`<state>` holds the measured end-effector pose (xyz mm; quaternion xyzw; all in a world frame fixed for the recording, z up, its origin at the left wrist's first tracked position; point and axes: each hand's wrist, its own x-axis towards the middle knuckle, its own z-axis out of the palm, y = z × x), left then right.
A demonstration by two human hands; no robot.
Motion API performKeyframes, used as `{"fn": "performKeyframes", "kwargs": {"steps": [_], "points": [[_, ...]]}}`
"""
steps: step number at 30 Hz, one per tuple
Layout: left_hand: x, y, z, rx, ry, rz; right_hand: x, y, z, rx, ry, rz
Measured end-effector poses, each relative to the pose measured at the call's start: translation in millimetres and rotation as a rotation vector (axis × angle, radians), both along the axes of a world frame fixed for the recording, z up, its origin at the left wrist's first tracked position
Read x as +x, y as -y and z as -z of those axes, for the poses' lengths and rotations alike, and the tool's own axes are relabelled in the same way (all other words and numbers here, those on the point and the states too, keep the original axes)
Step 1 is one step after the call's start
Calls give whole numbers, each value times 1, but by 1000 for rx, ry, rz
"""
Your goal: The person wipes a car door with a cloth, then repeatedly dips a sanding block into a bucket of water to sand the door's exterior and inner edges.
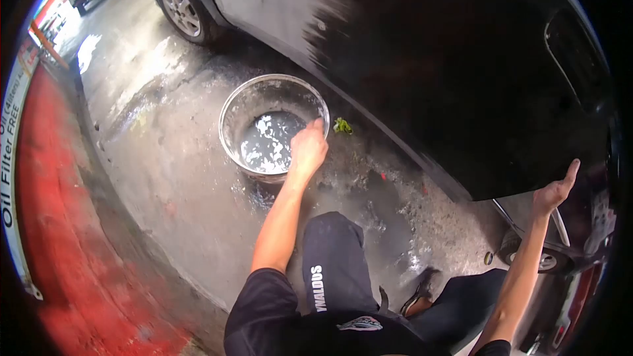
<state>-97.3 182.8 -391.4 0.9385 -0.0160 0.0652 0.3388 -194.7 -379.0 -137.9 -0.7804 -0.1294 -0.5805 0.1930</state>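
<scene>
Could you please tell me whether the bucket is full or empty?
Neither: glinting liquid lies inside the bucket, its surface below the rim.

- bucket (233, 109): dull silvery grey all round, paler along the rim, kinda blotchy inside
- water (254, 138) in it: murky grey with bright white patches all over
- car (428, 86): mostly deep black, then pale grey toward the front, with a really ragged, streaky edge between the two
- front wheel (181, 10): silver-grey spokes, black tyre
- ground (184, 198): mottled grey, darker smudges, whitish glare spots
- leafy scrap (343, 125): bright yellow-green, super obvious lol
- strip on the left (59, 204): faded red, patchy
- sign (13, 145): whitish, black lettering
- trousers (339, 244): charcoal, white letters down one leg
- shirt (264, 310): black, pale print
</scene>
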Motion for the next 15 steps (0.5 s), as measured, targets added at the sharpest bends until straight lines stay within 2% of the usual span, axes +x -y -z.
{"fn": "performKeyframes", "kwargs": {"steps": [1,3,4,6,8,10,14,15], "points": [[2,1,-1,15,83,-3,4,-3,0,-3,-3,-14],[2,-1,-5,-7,96,-21,7,-8,2,478,-16,-325],[3,-2,-4,-20,39,-32,5,2,5,203,-58,-158],[3,-1,-1,0,-10,-44,5,8,13,159,-73,-102],[2,2,1,38,125,-38,4,10,21,134,-93,-40],[4,2,4,80,138,-40,8,9,28,-101,-70,87],[-5,12,-16,136,117,-99,18,3,37,-149,-128,27],[-9,17,-23,133,101,-130,27,7,50,134,-165,-179]]}}
